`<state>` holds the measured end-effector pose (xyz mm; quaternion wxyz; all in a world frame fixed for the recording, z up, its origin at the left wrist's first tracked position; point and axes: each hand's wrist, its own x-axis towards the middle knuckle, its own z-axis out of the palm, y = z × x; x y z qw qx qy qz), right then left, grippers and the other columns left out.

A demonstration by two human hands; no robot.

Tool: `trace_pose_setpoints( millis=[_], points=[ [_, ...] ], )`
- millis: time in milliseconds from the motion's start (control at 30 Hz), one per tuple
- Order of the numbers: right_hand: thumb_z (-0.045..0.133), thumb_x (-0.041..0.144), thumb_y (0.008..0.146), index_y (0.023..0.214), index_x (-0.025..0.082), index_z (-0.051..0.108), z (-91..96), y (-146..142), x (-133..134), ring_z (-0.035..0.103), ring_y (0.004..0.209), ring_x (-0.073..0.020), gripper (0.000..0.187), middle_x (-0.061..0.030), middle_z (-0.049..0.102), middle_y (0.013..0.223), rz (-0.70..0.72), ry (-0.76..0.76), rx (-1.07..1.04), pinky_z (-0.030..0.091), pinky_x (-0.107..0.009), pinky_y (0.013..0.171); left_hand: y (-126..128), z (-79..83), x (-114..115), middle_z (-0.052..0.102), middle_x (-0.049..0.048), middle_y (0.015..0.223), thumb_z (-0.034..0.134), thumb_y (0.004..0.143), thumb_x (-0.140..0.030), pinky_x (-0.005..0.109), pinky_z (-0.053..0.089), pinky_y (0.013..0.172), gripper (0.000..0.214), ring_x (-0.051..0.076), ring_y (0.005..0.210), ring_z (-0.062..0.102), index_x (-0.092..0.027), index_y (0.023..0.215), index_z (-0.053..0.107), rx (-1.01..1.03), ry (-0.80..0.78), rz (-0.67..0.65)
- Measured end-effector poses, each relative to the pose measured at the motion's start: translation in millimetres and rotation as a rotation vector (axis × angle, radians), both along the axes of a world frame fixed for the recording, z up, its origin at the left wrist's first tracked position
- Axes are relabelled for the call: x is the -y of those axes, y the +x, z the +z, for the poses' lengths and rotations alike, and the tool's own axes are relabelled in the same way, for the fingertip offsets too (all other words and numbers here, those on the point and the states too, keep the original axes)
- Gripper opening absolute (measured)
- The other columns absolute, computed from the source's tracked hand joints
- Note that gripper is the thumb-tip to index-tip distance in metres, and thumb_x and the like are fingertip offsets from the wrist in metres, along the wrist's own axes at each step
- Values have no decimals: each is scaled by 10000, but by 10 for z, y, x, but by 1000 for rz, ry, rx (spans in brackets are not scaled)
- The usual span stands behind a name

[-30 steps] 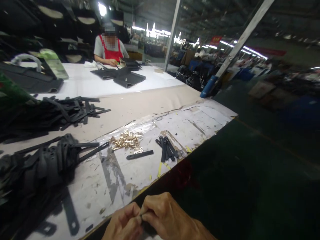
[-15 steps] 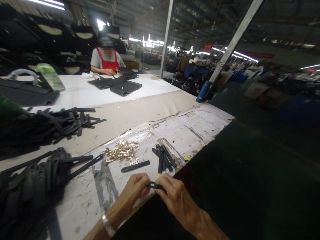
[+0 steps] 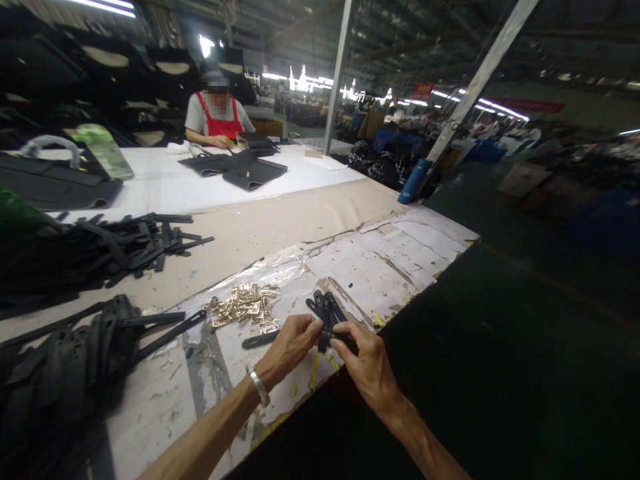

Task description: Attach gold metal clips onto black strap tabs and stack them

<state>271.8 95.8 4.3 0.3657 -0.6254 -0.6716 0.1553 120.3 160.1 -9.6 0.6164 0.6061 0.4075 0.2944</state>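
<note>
Just inside the near edge of the table (image 3: 415, 243), the left hand (image 3: 293, 339) and right hand (image 3: 369, 359) meet, fingertips pinched on a dark strip (image 3: 327, 333) from either side, probably to keep so narrow a piece from twisting. (Where it ends and the strips under it begin, I cannot tell: black on black.) Right behind it, by that same edge, the fanned stack (image 3: 325, 302) seems placed for easy reach. A lone strip (image 3: 259, 341) lies to its left, and beyond that the gold fittings (image 3: 244, 305) sit heaped, presumably within range of both hands. The strap pile (image 3: 93, 353) fills the table's left end, perhaps to leave working room. At the far edge a co-worker (image 3: 219, 123) sits behind dark panels (image 3: 255, 173).

Compared with half a second ago, both hands have moved forward from the near edge to the stack, and the left hand now covers the lone strip's right end; the gold fittings stay put.
</note>
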Motion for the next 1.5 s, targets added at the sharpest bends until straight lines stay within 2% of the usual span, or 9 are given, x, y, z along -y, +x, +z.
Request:
trace_pose_setpoints(
  millis=[167, 333, 533, 633, 767, 900, 1133, 1300, 1500],
  points=[
    [571, 171, 841, 889, 153, 609, -225, 119, -389, 647, 793, -209, 64, -80, 684, 852, -177, -11, 62, 491, -324, 752, 3, 133, -308, 439, -24, 469, 481, 836, -453, 249, 264, 517, 427, 121, 480, 384, -147, 574, 622, -187, 176, 183],
    [531, 184, 854, 875, 148, 609, -478, 219, -668, 612, 803, -229, 88, -98, 662, 846, -251, 39, 246, 477, -349, 753, -562, 64, -275, 629, 16, 699, 542, 787, -363, 247, 370, 596, 263, 151, 624, 518, -152, 856, 681, -215, 243, 442],
    [551, 211, 852, 902, 143, 631, -501, 200, -674, 542, 905, -299, 116, -142, 625, 910, -240, 212, 401, 461, -427, 797, -1623, -125, 491, 692, 38, 753, 621, 737, -480, 250, 466, 571, 392, 159, 627, 582, -156, 948, 687, -268, 109, 797],
    [514, 185, 885, 945, 168, 620, -411, -60, -593, 563, 934, -273, 123, -121, 625, 952, -78, 274, 377, 462, -396, 837, -1891, -191, 1001, 702, 37, 733, 693, 668, -527, 239, 489, 538, 454, 158, 605, 607, -159, 933, 702, -278, 3, 997],
    [514, 97, 858, 964, 182, 596, -356, -569, -529, 587, 977, -238, 159, -109, 615, 1047, 262, 133, 424, 469, -322, 831, -1851, -244, 1498, 689, 30, 700, 735, 644, -527, 222, 502, 536, 446, 129, 557, 586, -157, 892, 710, -144, -156, 1055],
    [525, 77, 823, 834, 190, 569, -357, -822, -561, 602, 816, -226, 122, -75, 618, 880, 260, -36, 528, 457, -308, 708, -1619, -267, 1661, 684, 46, 685, 709, 704, -504, 194, 441, 470, 400, 113, 540, 567, -145, 881, 718, 29, -217, 971],
    [529, 163, 827, 729, 196, 518, -118, -914, -379, 553, 667, -181, 104, -26, 574, 717, 249, -142, 231, 393, -294, 637, -1414, -118, 1349, 737, 95, 815, 716, 726, -460, 226, 503, 588, 398, 155, 684, 651, -126, 942, 719, 250, -305, 878],
    [567, 275, 823, 729, 181, 549, -5, -1347, 131, 483, 584, -126, 134, 22, 517, 629, 345, -539, -303, 373, -238, 543, -1361, -1, 1089, 722, 141, 1063, 685, 785, -409, 305, 507, 883, 426, 220, 1011, 658, -113, 1091, 669, 465, -388, 847],
    [578, 332, 817, 726, 178, 538, -55, -1524, 204, 371, 442, -81, 183, 61, 443, 532, 407, -772, -520, 298, -211, 434, -1422, 68, 1026, 738, 180, 948, 674, 806, -283, 352, 550, 822, 315, 229, 852, 706, -53, 1018, 646, 701, -558, 901]
  ],
)
